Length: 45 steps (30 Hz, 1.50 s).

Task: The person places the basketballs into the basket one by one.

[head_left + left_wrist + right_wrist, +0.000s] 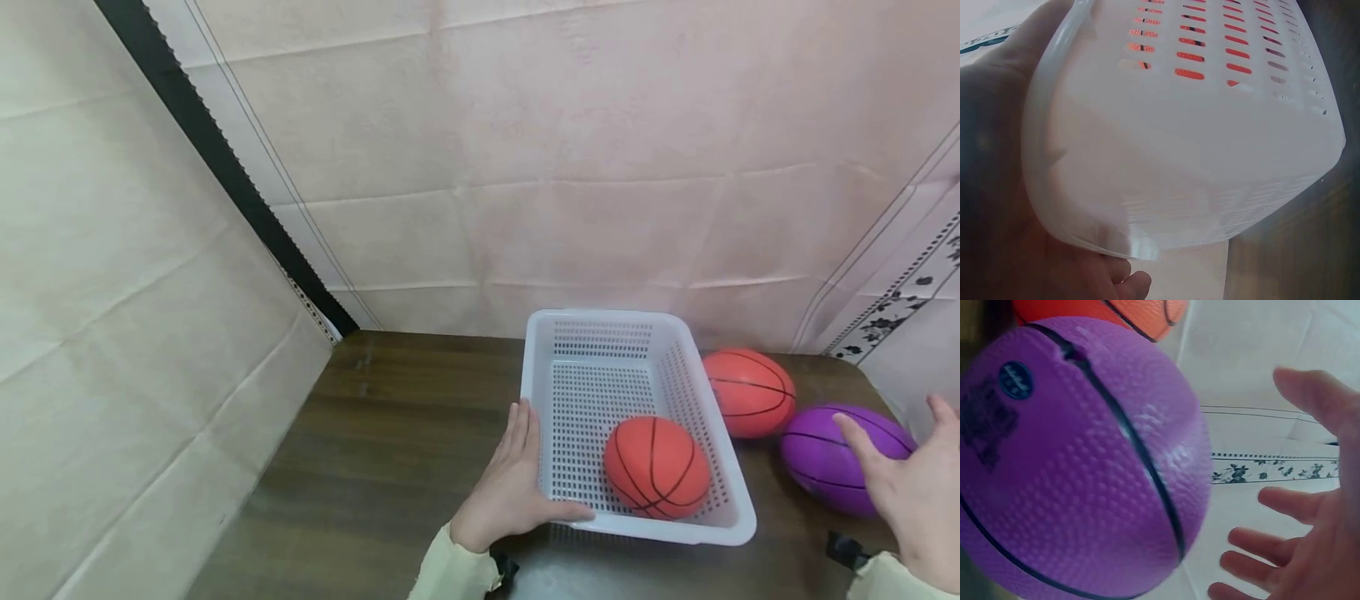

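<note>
The left hand (507, 487) steadies the basket (534, 367) at its near-left corner, thumb along the front rim; the right hand (911, 492), fingers spread, nears the purple ball (821, 467) on the table (390, 433); best cup it wide before lifting.

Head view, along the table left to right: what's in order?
Left hand on the basket's left wall → white basket with orange ball inside → second orange ball → purple ball → right hand, fingers spread.
</note>
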### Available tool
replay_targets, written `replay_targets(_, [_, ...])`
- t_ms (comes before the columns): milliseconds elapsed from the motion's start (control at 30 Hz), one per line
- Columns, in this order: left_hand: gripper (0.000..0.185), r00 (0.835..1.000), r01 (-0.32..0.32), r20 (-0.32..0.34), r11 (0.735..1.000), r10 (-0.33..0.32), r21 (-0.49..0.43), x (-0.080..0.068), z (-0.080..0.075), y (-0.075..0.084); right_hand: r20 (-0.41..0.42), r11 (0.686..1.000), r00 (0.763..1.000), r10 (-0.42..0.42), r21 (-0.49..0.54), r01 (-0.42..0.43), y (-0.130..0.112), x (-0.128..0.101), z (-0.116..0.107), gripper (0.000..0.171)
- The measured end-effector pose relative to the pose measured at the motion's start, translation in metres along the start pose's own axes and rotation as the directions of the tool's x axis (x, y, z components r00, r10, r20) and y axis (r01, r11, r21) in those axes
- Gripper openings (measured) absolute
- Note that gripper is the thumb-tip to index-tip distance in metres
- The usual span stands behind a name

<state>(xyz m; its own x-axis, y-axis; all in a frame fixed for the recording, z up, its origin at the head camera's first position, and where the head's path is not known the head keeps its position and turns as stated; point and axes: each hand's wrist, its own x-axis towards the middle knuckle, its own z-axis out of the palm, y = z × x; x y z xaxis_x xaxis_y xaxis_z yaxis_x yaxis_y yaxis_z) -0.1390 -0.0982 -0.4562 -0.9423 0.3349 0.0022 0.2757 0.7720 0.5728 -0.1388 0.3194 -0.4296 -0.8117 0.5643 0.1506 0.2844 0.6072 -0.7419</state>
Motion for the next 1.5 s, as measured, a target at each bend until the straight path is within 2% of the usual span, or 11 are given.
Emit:
replay_targets(167, [0.139, 1.0, 0.02, 0.014, 1.0, -0.02, 0.009, -0.001, 0.002, 0.0, 0.06, 0.989, 0.998, -0.035, -0.143, 0.043, 0.009, 0.0, 0.003, 0.107])
replay_targets(333, [0.138, 1.0, -0.003, 0.003, 1.0, 0.003, -0.002, 0.001, 0.001, 0.0, 0.106, 0.98, 0.994, -0.011, -0.195, 0.032, 0.012, 0.003, 0.005, 0.115])
replay_targets(467, [0.138, 1.0, -0.014, -0.01, 1.0, 0.014, -0.006, 0.002, 0.0, 0.0, 0.139, 0.978, 0.99, 0.002, -0.206, 0.027, 0.012, 0.005, 0.008, 0.118])
replay_targets(700, [0.138, 1.0, 0.009, -0.018, 1.0, -0.009, -0.018, 0.003, -0.001, 0.0, 0.182, 0.967, 0.983, 0.033, -0.254, 0.015, 0.011, 0.012, 0.015, 0.123])
replay_targets(1200, [0.137, 1.0, 0.016, 0.001, 1.0, -0.016, -0.003, 0.002, 0.0, 0.001, 0.192, 0.966, 0.98, 0.056, -0.259, -0.004, 0.018, 0.012, 0.019, 0.126])
replay_targets(1500, [0.138, 0.999, 0.037, 0.014, 0.999, -0.037, -0.012, 0.002, 0.0, 0.001, 0.204, 0.961, 0.972, 0.119, -0.269, -0.061, 0.013, 0.009, 0.02, 0.131])
